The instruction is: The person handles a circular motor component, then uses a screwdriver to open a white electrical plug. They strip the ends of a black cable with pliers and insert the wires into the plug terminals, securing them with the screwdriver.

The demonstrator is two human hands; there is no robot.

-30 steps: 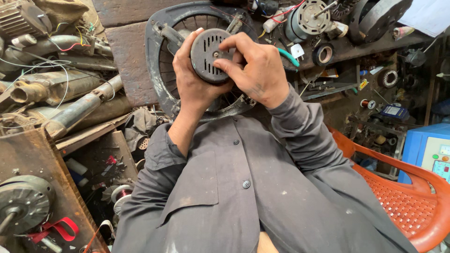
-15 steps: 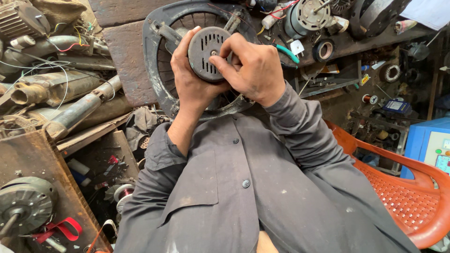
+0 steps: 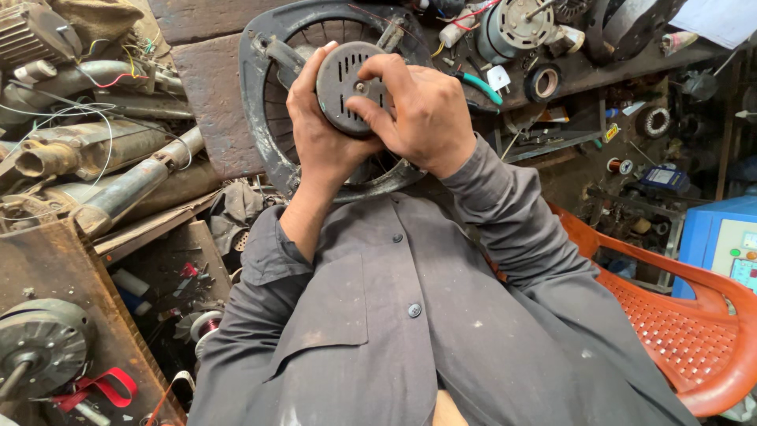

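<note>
A round grey motor (image 3: pixel 347 87) is gripped by the left hand (image 3: pixel 319 130) and right hand (image 3: pixel 422 114), fingers closed around it. Its slotted face is turned up toward the camera; the shaft seems pointed that way too.

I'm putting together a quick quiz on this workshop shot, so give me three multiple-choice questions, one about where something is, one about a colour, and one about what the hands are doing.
1. Where does the plastic chair stand?
A. at the person's right
B. at the person's left
C. behind the round frame

2. What colour is the chair?
A. blue
B. orange
C. green

3. How is the round slotted motor housing held?
A. lying loose on the bench
B. pinched by one hand only
C. gripped by both hands

Answers:
1. A, it sits beyond the right sleeve.
2. B, its mesh seat is orange.
3. C, the left hand cups it while the right hand presses fingers on its face.
</note>
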